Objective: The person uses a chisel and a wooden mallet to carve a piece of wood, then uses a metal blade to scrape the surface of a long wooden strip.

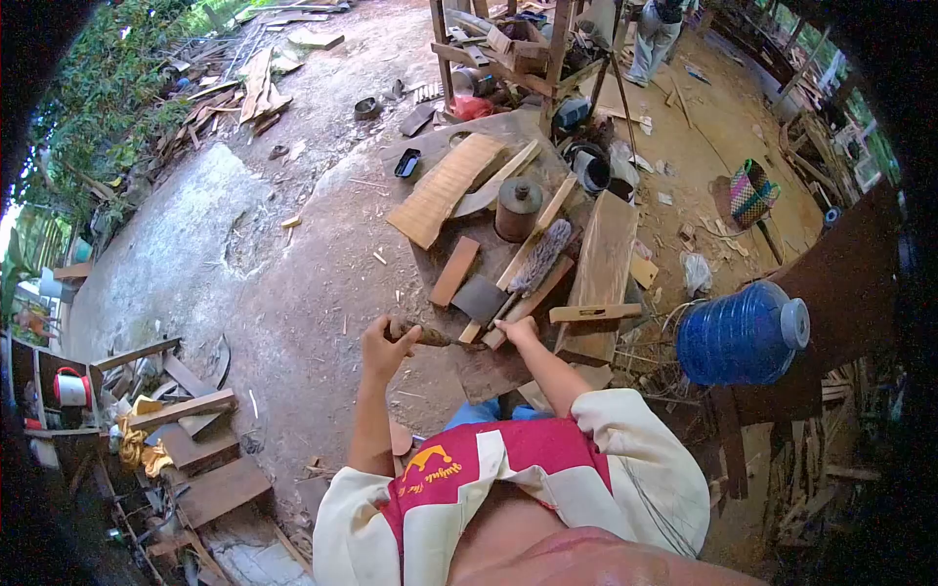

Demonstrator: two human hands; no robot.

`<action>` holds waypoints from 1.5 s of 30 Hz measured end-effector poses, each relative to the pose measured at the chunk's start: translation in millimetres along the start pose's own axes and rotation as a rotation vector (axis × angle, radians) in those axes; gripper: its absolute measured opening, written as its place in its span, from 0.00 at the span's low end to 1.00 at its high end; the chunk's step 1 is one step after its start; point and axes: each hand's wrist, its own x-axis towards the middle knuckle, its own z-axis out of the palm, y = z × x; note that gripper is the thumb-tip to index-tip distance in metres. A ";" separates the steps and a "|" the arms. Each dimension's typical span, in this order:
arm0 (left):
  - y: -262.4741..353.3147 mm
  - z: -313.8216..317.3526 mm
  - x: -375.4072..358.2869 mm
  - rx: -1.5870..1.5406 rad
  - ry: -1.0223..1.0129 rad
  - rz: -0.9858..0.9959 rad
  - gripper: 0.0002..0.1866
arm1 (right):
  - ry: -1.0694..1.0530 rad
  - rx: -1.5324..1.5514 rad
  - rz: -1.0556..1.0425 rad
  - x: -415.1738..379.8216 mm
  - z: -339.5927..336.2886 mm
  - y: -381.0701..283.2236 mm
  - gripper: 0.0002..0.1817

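Observation:
My left hand (pixel 386 347) is closed around the brown wooden handle (pixel 426 335) of a narrow tool. The tool's thin dark end points right, toward the near ends of two wooden strips; I cannot make out its exact kind. My right hand (pixel 518 330) holds the near end of a reddish-brown wooden strip (pixel 539 296), fingers pressed on it. Beside that lies a longer pale wooden strip (pixel 520 262), slanting away. A dark grey block or sheet (pixel 480 299) rests by the strips, and a grey bristly brush (pixel 543 256) lies just beyond my right hand.
A rusty cylinder (pixel 518 209), a reddish block (pixel 454 272) and a broad curved board (pixel 449 188) lie ahead. At right are a thick plank (pixel 598 254) and a blue water jug (pixel 738 334). Wood scraps (pixel 223 491) fill the lower left. Another person (pixel 653 44) stands far back.

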 end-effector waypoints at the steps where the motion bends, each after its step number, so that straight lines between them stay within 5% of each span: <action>1: 0.9 -0.4 -2.0 0.042 -0.003 -0.025 0.17 | 0.007 0.031 0.017 3.2 3.6 4.4 0.49; 10: 6.1 9.7 6.0 0.116 -0.044 0.000 0.15 | 0.167 0.142 0.159 40.5 8.4 21.5 0.41; 13: 6.9 12.2 10.5 0.149 -0.031 -0.004 0.14 | 0.085 0.436 0.088 51.0 4.1 35.1 0.28; 15: 7.2 14.9 13.5 0.151 -0.029 -0.001 0.14 | -0.036 0.459 0.041 1.9 -28.7 13.0 0.29; 20: 1.0 19.4 29.0 0.085 -0.040 0.099 0.13 | -0.323 1.228 -0.016 -31.9 -58.9 -26.5 0.23; 26: 38.9 35.2 40.2 0.033 -0.041 0.165 0.13 | -0.492 1.342 -0.094 -83.9 -124.8 -31.1 0.23; 30: 44.4 51.7 53.3 0.150 -0.078 0.346 0.12 | -0.278 1.173 -0.494 -102.7 -165.4 17.0 0.28; 36: 73.7 91.5 57.1 0.107 -0.186 0.381 0.15 | -0.285 1.093 -0.908 -153.0 -235.1 66.4 0.37; 43: 76.0 156.9 69.5 -0.100 -0.153 0.434 0.14 | 0.142 1.139 -0.720 -114.9 -238.2 112.7 0.37; 45: 55.9 169.8 85.0 -0.061 -0.148 0.661 0.12 | 0.230 1.110 -0.664 -108.2 -231.3 122.4 0.33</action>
